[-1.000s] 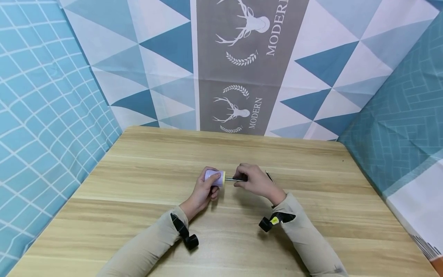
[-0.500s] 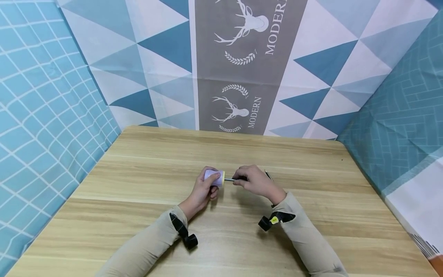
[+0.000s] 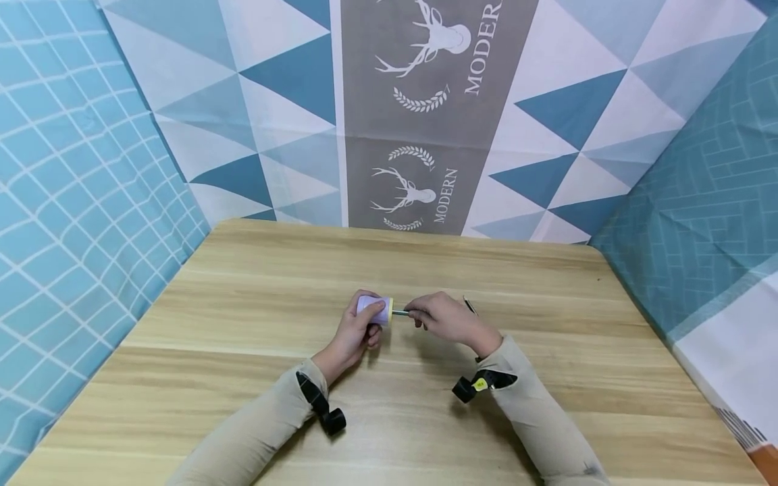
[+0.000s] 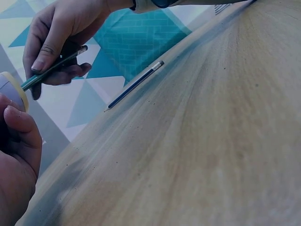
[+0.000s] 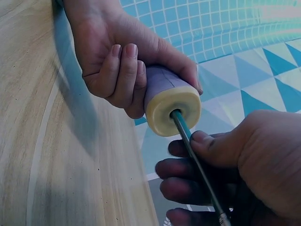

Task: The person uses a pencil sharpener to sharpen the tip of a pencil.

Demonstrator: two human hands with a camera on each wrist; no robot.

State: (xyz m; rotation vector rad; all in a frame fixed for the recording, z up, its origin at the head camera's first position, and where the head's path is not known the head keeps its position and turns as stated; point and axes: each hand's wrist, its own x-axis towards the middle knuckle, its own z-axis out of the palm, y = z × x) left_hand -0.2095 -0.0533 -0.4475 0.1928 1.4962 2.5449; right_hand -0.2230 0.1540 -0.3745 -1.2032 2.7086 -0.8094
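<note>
My left hand grips a lilac pencil sharpener with a pale yellow end, held above the table, its thumb along the side. A dark green pencil has its tip in the round hole of that yellow end. Pinched between the thumb and fingers of my right hand, the pencil runs out to the right, away from the sharpener. In the left wrist view its metal-banded rear end sticks out past the fingers. The pencil's point is hidden inside the sharpener.
On the wooden table lies a second, dark pencil, just behind my right hand in the head view. Patterned cloth hangings stand at the back and both sides. A camera is strapped to each wrist.
My right hand's fingers have shifted along and around the pencil, now closer to the sharpener, with less pencil showing between. My left hand keeps its hold on the sharpener.
</note>
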